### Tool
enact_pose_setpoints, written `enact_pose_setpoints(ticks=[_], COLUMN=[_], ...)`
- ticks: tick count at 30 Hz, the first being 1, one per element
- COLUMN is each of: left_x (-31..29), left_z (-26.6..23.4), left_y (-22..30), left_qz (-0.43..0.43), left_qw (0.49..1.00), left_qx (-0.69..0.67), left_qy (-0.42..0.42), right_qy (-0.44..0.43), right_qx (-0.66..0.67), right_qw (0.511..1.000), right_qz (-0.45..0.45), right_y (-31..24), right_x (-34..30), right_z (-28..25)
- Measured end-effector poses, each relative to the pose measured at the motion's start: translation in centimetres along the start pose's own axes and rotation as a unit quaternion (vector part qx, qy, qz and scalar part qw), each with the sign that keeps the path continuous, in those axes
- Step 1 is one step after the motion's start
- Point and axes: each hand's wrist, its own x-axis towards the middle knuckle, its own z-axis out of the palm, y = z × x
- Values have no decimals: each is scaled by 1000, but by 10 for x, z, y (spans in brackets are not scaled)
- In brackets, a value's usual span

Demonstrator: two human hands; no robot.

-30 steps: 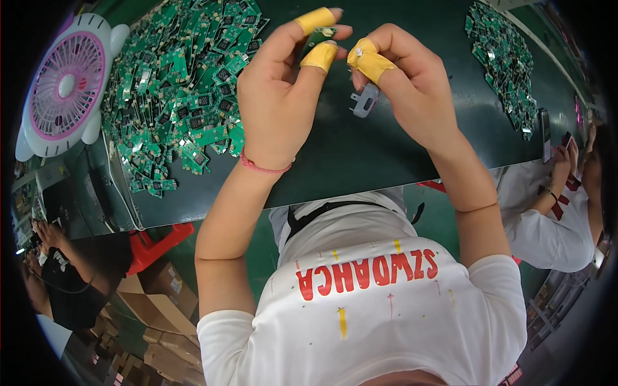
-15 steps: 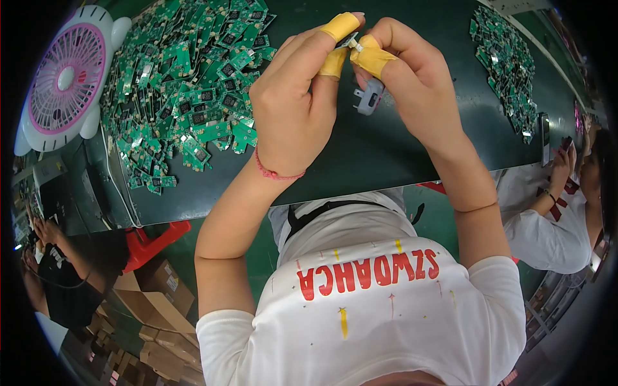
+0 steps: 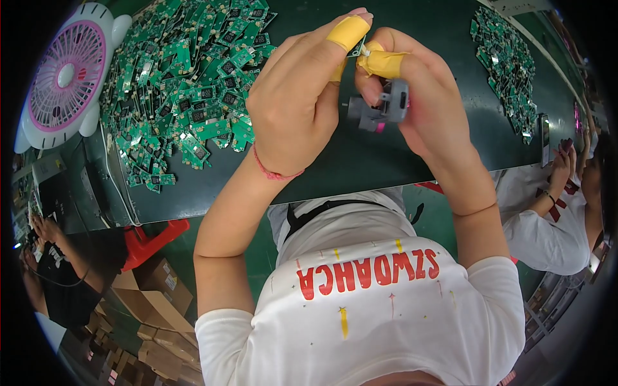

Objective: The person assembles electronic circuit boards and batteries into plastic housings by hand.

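Below, open carton [image 3: 149,307]; above, held casing [image 3: 391,106].

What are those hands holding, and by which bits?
Left grip: a green circuit board, its held part hidden. Right grip: a white connector, by the end away from the board. How the grey piece is held is unclear.

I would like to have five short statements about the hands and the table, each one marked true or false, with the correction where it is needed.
1. The left hand holds a green circuit board. True.
2. Both hands are fully uncovered. False: they wear yellow wraps.
3. A grey part is at the right hand. True.
4. Neither wrist bears anything. False: a pink cord circles the left one.
5. The larger heap of circuit boards lies left of the hands. True.
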Motion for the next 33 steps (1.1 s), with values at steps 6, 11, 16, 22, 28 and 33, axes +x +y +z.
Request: enact_pose_setpoints(ticks=[6, 11, 16, 22, 28, 33], left_x=[-4, -5, 10, -12, -11, -12], left_z=[0, 0, -12, 10, 9, 7], left_y=[-1, -2, 13, -18, -15, -28], left_qz=[17, -8, -41, -291, -547, -455], left_qw=[999, 999, 997, 935, 446, 512], left_qx=[27, 39, 17, -198, -707, -722], left_qy=[9, 22, -56, -48, -45, -98], right_qy=[2, -36, -70, 80, -70, -87], right_qx=[-46, -38, 19, -340, -492, -596], right_qw=[997, 997, 996, 882, 714, 610], right_qz=[-60, -55, -57, -316, -493, -515], right_y=[2, 9, 13, -6, -4, -28], right_x=[2, 14, 17, 18, 29, 33], right_z=[4, -2, -12, -5, -22, -29])
